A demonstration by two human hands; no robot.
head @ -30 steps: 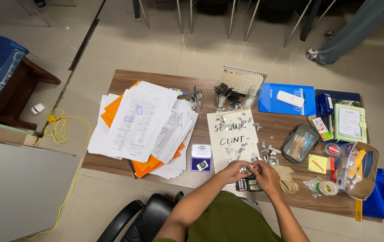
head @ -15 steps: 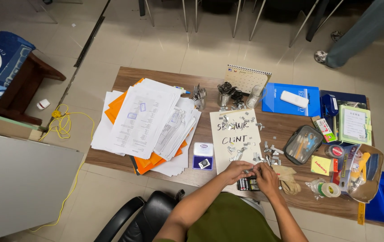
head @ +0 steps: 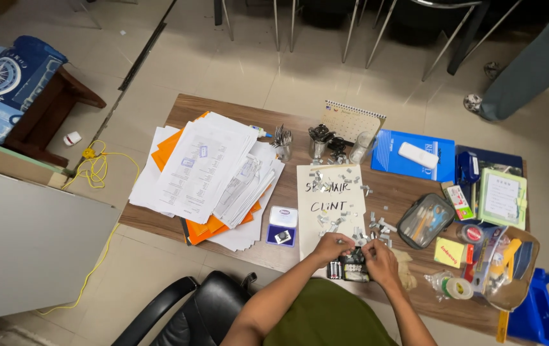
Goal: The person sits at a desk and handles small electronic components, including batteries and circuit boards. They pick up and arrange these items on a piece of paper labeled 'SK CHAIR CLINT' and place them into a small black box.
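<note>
Our left hand (head: pixel 331 247) and right hand (head: pixel 380 261) meet over a small dark object (head: pixel 354 264) at the near edge of the white handwritten sheet (head: pixel 330 208). Both sets of fingers curl together around it, though we cannot tell how firmly. Small metal clips (head: pixel 377 225) lie scattered over that sheet and just to its right.

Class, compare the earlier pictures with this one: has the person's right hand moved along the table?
No. The right hand stays at the near table edge, just below the handwritten sheet and beside the left hand, over the small dark object, as earlier.

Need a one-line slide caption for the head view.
Both hands, left hand and right hand, work at a small dark object on a cluttered desk.
</note>
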